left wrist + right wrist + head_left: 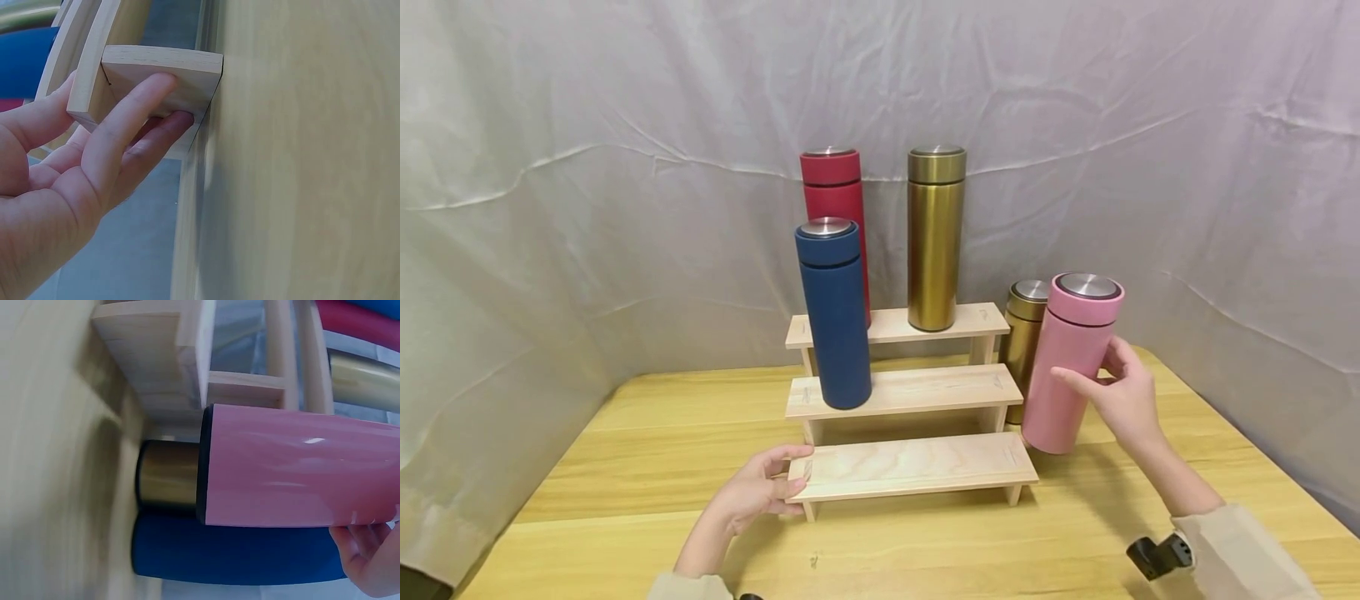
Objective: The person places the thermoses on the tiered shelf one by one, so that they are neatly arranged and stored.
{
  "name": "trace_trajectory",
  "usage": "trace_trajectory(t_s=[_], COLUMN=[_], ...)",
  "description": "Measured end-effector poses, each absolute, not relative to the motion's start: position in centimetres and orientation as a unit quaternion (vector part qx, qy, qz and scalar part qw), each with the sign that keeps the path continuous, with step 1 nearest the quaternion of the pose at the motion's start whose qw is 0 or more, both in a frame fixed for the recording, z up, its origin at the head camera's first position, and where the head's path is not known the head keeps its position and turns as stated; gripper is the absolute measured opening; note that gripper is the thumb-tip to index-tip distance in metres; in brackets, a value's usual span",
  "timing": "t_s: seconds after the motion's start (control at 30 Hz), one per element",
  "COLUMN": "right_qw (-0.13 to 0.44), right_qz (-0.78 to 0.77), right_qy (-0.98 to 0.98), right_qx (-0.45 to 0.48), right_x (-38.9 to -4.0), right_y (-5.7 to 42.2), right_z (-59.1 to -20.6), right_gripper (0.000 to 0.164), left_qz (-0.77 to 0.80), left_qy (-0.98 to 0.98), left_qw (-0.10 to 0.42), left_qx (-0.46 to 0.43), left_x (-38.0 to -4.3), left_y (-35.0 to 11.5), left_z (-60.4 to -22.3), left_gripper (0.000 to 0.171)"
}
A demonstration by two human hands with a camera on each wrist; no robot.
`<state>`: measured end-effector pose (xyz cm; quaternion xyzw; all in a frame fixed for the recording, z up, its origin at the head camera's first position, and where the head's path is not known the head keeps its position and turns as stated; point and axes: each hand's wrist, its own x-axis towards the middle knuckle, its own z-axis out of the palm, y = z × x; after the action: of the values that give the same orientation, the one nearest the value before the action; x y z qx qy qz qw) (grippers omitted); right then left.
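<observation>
In the head view a pink thermos (1052, 404) with a steel-topped lid leans slightly, raised off the table beside the rack. My right hand (1129, 402) grips it from the right, thumb across its front. At the other end of the three-tier wooden rack (917, 465), my left hand (758, 492) holds the left end of the lowest step. The left wrist view has its fingers (125, 119) against the step's leg (194, 78). A blue thermos (842, 333) stands on the middle step; red (835, 196) and gold (934, 258) thermoses occupy the top one.
Another gold thermos (1018, 346) stands on the table right of the rack, partly behind the pink one. Beside it the right wrist view has a second blue thermos (237, 553). Grey cloth (625, 250) hangs behind and around the wooden table (647, 450).
</observation>
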<state>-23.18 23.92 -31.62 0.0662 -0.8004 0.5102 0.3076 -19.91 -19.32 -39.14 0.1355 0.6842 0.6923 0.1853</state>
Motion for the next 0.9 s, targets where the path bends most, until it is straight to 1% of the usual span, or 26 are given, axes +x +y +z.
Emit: trace_trajectory(t_s=[0.03, 0.23, 0.27, 0.6, 0.9], right_qw=[0.307, 0.322, 0.329, 0.343, 0.34], right_qz=[0.533, 0.546, 0.524, 0.526, 0.55], right_qy=[-0.783, -0.766, -0.781, -0.775, -0.759], right_qx=[0.088, 0.111, 0.091, 0.075, 0.071], right_x=[-24.5, -24.1, -22.7, -22.5, -22.4], right_y=[25.0, 24.7, 23.4, 23.1, 22.6], right_z=[-32.8, -31.5, -29.9, -28.0, -26.6], right_gripper=[0.046, 0.043, 0.042, 0.041, 0.046], left_qz=[0.693, 0.694, 0.694, 0.691, 0.688], left_qy=[0.683, 0.682, 0.682, 0.686, 0.687], left_qw=[0.187, 0.188, 0.187, 0.185, 0.189], left_qx=[0.135, 0.133, 0.133, 0.131, 0.133], left_x=[-19.9, -20.0, -19.9, -20.0, -19.9], left_y=[-19.4, -19.4, -19.4, -19.3, -19.4], left_z=[-39.2, -39.1, -39.1, -39.1, -39.1], left_gripper=[0.055, 0.055, 0.055, 0.055, 0.055])
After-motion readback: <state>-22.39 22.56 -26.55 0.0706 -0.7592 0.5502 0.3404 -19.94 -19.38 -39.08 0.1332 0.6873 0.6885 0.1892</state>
